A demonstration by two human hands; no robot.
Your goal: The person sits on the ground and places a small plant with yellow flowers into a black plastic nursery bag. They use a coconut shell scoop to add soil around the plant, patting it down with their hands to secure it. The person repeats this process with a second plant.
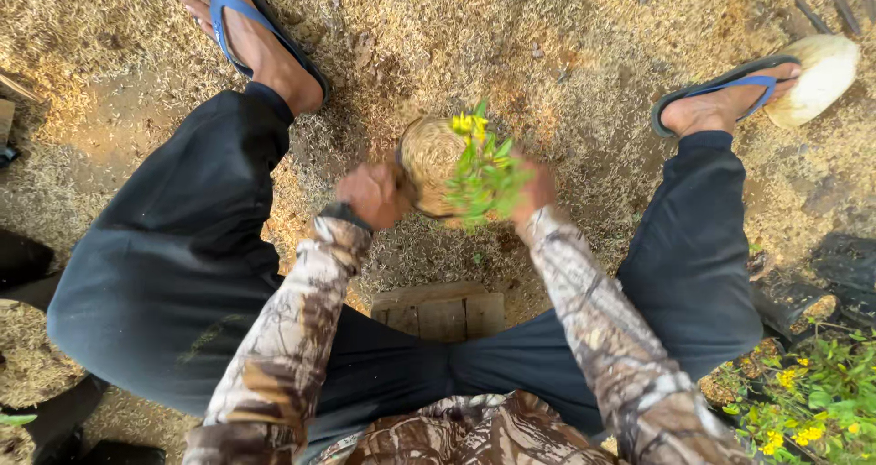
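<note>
I sit low with knees spread, looking down between my legs. My left hand grips the rim of a small round pot filled with pale husk-like material. My right hand holds a small green plant with yellow flowers at its base, against the pot's right side. The plant's leaves hide most of the right hand's fingers and part of the pot. Both sleeves are camouflage patterned.
Rice-husk litter covers the ground. My feet in blue sandals rest left and right. A wooden stool edge shows under me. A pale round object lies far right; more yellow-flowered seedlings in dark bags stand bottom right.
</note>
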